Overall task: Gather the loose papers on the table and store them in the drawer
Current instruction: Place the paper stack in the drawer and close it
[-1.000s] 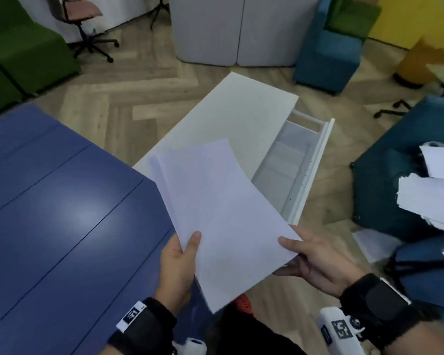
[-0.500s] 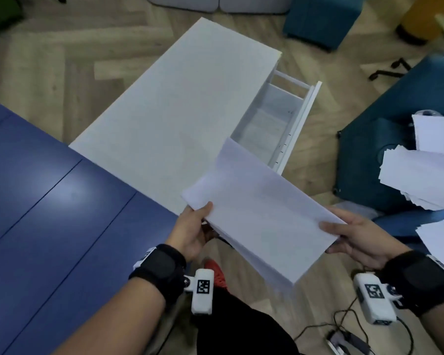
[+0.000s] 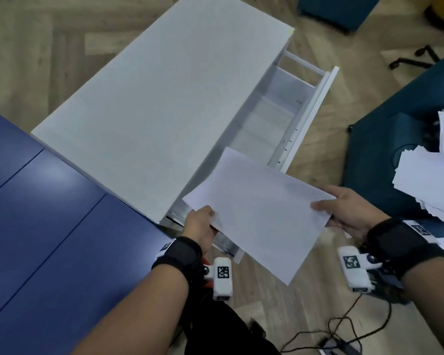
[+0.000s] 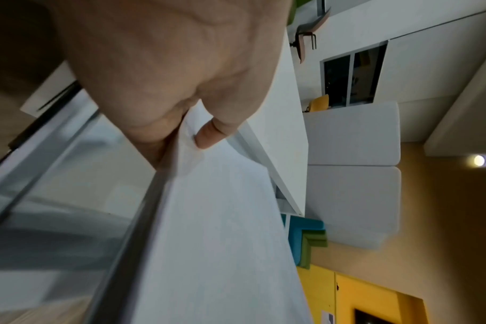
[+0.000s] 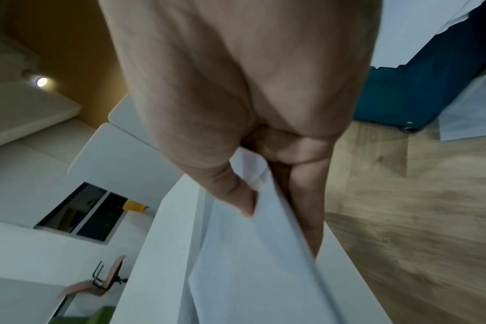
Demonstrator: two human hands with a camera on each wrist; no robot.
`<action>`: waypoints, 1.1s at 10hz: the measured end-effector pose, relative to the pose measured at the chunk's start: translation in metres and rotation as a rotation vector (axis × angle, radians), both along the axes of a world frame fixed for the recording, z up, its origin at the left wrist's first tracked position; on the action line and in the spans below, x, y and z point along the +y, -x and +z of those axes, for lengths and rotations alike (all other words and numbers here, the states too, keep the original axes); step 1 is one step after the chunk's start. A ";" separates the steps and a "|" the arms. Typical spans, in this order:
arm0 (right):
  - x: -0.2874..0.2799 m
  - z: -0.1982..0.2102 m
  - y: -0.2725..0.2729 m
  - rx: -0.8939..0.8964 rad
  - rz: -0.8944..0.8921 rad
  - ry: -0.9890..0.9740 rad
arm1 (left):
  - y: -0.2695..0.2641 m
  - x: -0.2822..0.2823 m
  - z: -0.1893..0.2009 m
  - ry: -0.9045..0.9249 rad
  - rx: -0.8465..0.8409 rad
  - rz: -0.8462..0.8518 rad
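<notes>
A stack of white papers (image 3: 256,213) hangs between both hands, tilted, over the near end of the open white drawer (image 3: 274,116). My left hand (image 3: 200,224) pinches the stack's left edge, thumb on top; the left wrist view shows the thumb (image 4: 208,136) pressed on the papers (image 4: 222,241). My right hand (image 3: 344,208) grips the right edge, thumb above and fingers below, as the right wrist view shows with the papers (image 5: 250,274). The drawer sticks out to the right of the white cabinet (image 3: 151,106) and its inside looks bare.
The blue table (image 3: 41,226) lies at the left, against the cabinet. More loose white sheets (image 3: 431,180) are heaped on a teal seat (image 3: 379,139) at the right. Cables (image 3: 344,329) run over the wooden floor near my feet.
The papers have swung from upright over the table to a flatter tilt and moved right and down, over the drawer's near end. Both hands kept their hold. My view has dropped toward the cabinet.
</notes>
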State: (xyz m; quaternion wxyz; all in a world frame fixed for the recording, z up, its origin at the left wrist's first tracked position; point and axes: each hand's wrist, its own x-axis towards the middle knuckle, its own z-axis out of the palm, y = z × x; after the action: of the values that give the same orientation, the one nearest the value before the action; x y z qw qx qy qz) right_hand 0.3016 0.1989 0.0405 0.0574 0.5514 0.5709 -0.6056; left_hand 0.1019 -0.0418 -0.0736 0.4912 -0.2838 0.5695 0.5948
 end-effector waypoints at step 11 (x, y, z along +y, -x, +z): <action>0.028 -0.195 0.220 -0.098 0.263 -0.082 | 0.093 0.064 -0.147 0.519 0.073 -0.024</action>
State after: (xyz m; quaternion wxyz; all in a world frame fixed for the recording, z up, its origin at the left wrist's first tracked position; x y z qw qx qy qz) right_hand 0.0817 0.2269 -0.1541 0.1414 0.5024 0.6591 -0.5414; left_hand 0.0086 0.0226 -0.2203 0.3880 -0.3717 0.7240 0.4326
